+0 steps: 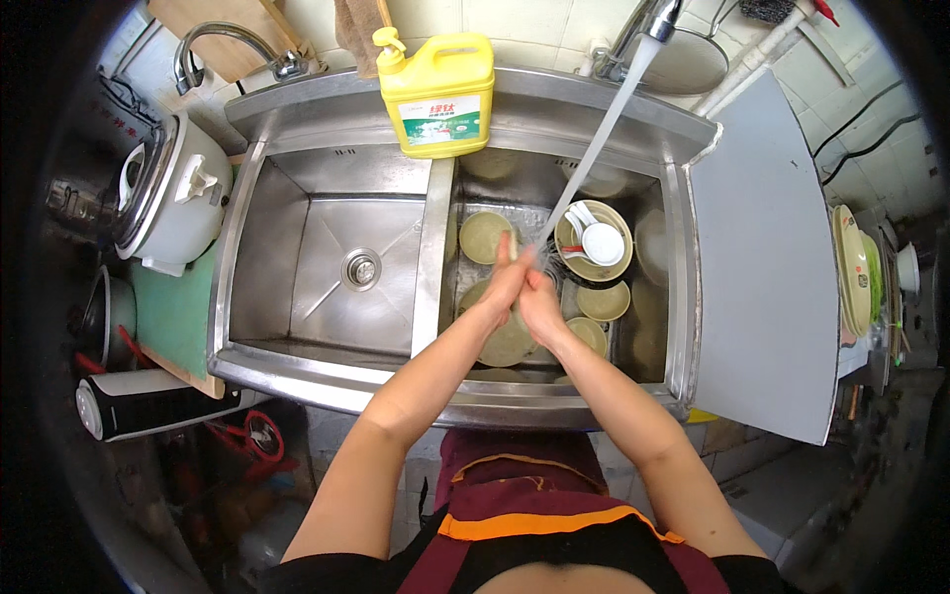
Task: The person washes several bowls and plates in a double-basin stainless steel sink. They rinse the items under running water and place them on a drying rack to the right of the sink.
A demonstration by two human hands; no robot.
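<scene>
My left hand (508, 276) and my right hand (540, 303) meet under a stream of running water (605, 130) over the right sink basin. Their palms are close together, and I cannot tell whether anything is between them. Beyond my left hand lies a pale green bowl (484, 237). A large pale plate (508, 345) rests on the basin floor below my wrists. To the right stands a larger bowl (626, 260) holding white spoons (582, 214) and a small white bowl (603, 244). Two more small bowls (605, 301) (588, 335) sit nearer me.
A chrome faucet (663, 21) pours from above. A yellow detergent jug (438, 96) stands on the back ledge by the basin divider (433, 260). The left basin (326, 297) has a drain. At left are a rice cooker (182, 200) and green board (178, 312); stacked plates (850, 271) stand far right.
</scene>
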